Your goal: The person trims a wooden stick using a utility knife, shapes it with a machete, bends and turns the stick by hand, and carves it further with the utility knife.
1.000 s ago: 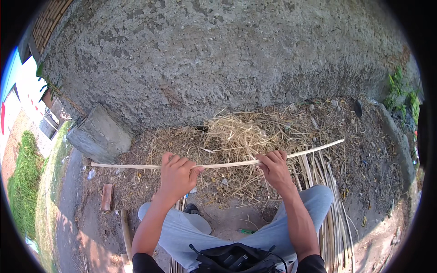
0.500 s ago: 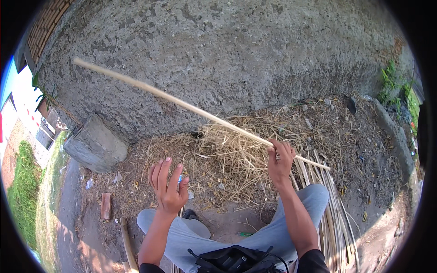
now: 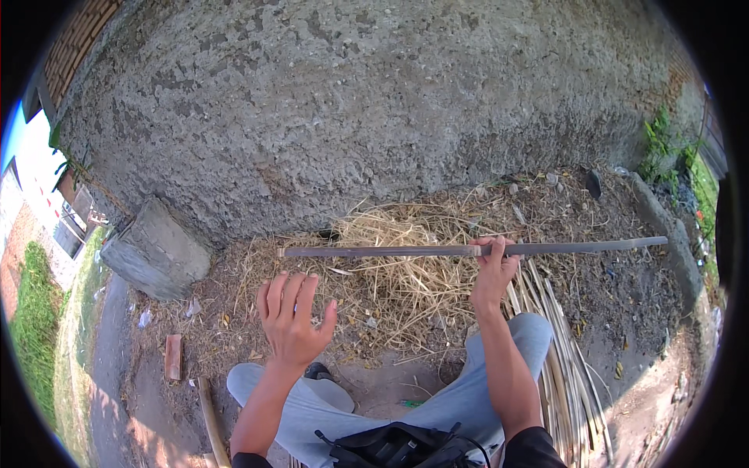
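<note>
My right hand [image 3: 495, 277] grips a long, narrow bamboo strip [image 3: 374, 251] a little right of its middle. The strip lies nearly level across the view, with its dark brownish-grey side showing and pale bands at the joints. Below its left part, my left hand [image 3: 295, 320] is held up with the fingers stretched and slightly apart, touching nothing. Beneath the strip, a heap of pale shavings [image 3: 406, 288] covers the ground between my hands and the wall.
More long strips [image 3: 558, 351] lie bundled beside my right knee. A rough grey wall [image 3: 374, 109] rises ahead, with a concrete block [image 3: 160, 249] at its left foot. A brick [image 3: 173, 356] and a wooden pole [image 3: 212, 421] lie left of my legs.
The strip has swung from a steep slant to nearly level and shifted right. Its dark side now shows instead of the pale one. My left hand's fingers have straightened.
</note>
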Demonstrator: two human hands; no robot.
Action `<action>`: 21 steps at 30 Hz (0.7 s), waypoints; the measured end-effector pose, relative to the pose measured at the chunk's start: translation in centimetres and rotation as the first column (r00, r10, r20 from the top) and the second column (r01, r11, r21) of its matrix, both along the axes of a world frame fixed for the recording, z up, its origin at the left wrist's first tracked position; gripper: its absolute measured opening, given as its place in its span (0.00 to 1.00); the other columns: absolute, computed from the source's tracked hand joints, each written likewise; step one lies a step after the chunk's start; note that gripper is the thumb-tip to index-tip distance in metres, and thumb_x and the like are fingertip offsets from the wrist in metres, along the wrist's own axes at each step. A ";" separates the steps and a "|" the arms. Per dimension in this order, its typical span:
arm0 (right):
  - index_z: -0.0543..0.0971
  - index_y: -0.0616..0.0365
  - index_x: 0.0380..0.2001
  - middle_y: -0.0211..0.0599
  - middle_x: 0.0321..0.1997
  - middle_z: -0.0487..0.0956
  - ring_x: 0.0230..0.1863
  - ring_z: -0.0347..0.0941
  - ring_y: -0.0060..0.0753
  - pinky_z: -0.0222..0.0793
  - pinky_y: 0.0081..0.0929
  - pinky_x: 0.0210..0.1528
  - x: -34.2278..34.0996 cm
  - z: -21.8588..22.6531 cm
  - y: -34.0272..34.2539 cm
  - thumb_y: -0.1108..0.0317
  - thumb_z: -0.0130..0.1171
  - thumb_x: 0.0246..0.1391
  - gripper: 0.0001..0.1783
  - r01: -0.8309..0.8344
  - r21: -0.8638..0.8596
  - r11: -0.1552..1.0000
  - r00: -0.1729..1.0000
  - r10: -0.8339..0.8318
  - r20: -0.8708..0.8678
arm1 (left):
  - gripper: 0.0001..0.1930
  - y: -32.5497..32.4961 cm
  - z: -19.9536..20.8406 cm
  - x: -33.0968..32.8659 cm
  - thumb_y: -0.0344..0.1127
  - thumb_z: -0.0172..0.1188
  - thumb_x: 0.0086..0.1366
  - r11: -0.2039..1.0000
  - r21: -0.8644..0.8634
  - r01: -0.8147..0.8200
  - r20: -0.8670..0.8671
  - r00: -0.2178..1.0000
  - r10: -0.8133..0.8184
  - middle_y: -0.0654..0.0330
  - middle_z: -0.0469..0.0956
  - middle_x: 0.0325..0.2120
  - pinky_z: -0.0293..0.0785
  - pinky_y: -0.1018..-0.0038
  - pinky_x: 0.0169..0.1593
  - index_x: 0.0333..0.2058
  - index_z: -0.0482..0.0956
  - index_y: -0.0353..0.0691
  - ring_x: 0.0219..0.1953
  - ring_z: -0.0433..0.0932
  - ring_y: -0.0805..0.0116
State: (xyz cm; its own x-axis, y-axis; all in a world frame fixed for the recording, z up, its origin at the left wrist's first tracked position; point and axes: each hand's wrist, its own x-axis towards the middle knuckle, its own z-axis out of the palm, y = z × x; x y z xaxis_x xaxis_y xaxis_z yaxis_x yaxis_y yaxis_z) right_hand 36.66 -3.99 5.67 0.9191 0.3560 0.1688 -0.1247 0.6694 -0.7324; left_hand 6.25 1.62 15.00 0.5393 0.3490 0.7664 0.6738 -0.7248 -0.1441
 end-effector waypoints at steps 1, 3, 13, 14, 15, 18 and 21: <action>0.60 0.56 0.40 0.37 0.29 0.74 0.34 0.76 0.32 0.74 0.31 0.42 -0.5 -0.4 0.1 0.66 0.44 0.68 0.07 0.003 0.001 1.000 1.000 -0.003 0.001 | 0.25 0.0 -0.1 0.8 0.40 0.66 0.51 0.999 0.024 0.036 -0.052 0.998 -0.034 0.54 0.75 0.45 0.58 0.53 0.59 0.48 0.75 0.39 0.56 0.67 0.52; 0.59 0.55 0.40 0.40 0.32 0.76 0.35 0.78 0.35 0.76 0.31 0.40 -1.4 -1.3 0.5 0.66 0.44 0.68 0.08 -0.105 0.072 0.992 0.992 0.110 -0.067 | 0.26 -0.3 -0.5 2.3 0.42 0.66 0.52 0.997 0.022 0.077 -0.095 0.993 -0.075 0.53 0.73 0.49 0.57 0.52 0.60 0.49 0.74 0.39 0.57 0.67 0.51; 0.58 0.53 0.37 0.39 0.29 0.80 0.29 0.80 0.31 0.66 0.18 0.25 -5.0 -1.3 0.1 0.62 0.38 0.70 0.08 -0.238 -0.126 0.963 0.939 0.262 0.225 | 0.19 0.8 -4.7 5.3 0.39 0.58 0.62 0.921 -0.300 0.250 -0.364 0.862 -0.352 0.56 0.75 0.43 0.72 0.67 0.46 0.50 0.73 0.38 0.42 0.77 0.60; 0.58 0.53 0.37 0.39 0.29 0.80 0.29 0.80 0.31 0.63 0.17 0.23 -5.0 -1.2 0.1 0.62 0.38 0.70 0.08 -0.261 -0.125 0.957 0.924 0.286 0.255 | 0.19 0.9 -5.5 5.2 0.39 0.58 0.62 0.921 -0.300 0.249 -0.368 0.861 -0.353 0.56 0.75 0.43 0.72 0.67 0.46 0.50 0.73 0.38 0.42 0.77 0.60; 0.58 0.53 0.37 0.39 0.29 0.80 0.29 0.80 0.31 0.63 0.17 0.23 -5.0 -1.1 0.0 0.62 0.38 0.70 0.08 -0.257 -0.126 0.958 0.926 0.282 0.252 | 0.17 0.8 -5.9 5.3 0.36 0.57 0.63 0.941 -0.235 0.244 -0.393 0.862 -0.321 0.57 0.76 0.41 0.73 0.68 0.41 0.49 0.73 0.37 0.38 0.78 0.62; 0.60 0.56 0.42 0.42 0.31 0.81 0.31 0.81 0.32 0.71 0.19 0.28 -5.0 -0.7 -0.3 0.62 0.38 0.70 0.09 -0.287 -0.067 0.956 0.918 0.294 0.265 | 0.14 0.7 -6.2 4.8 0.31 0.54 0.64 0.937 -0.257 0.239 -0.355 0.878 -0.321 0.57 0.77 0.38 0.75 0.69 0.34 0.48 0.73 0.36 0.34 0.79 0.63; 0.64 0.60 0.46 0.44 0.32 0.81 0.33 0.81 0.33 0.78 0.23 0.35 -3.9 -0.6 -1.1 0.62 0.42 0.69 0.12 -0.407 0.016 0.913 0.906 0.401 0.136 | 0.13 0.2 -4.5 3.9 0.29 0.51 0.66 0.841 -0.491 0.229 -0.203 0.908 -0.365 0.55 0.76 0.35 0.75 0.68 0.34 0.49 0.72 0.36 0.32 0.78 0.58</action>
State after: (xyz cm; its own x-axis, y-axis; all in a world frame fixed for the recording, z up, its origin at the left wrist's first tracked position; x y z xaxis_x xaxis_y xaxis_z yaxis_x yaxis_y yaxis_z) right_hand 32.74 -5.11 5.12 0.6681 0.6819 0.2977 -0.2990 0.6124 -0.7318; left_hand 10.13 1.80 10.49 0.8379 0.4027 0.3685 0.3960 -0.9131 0.0973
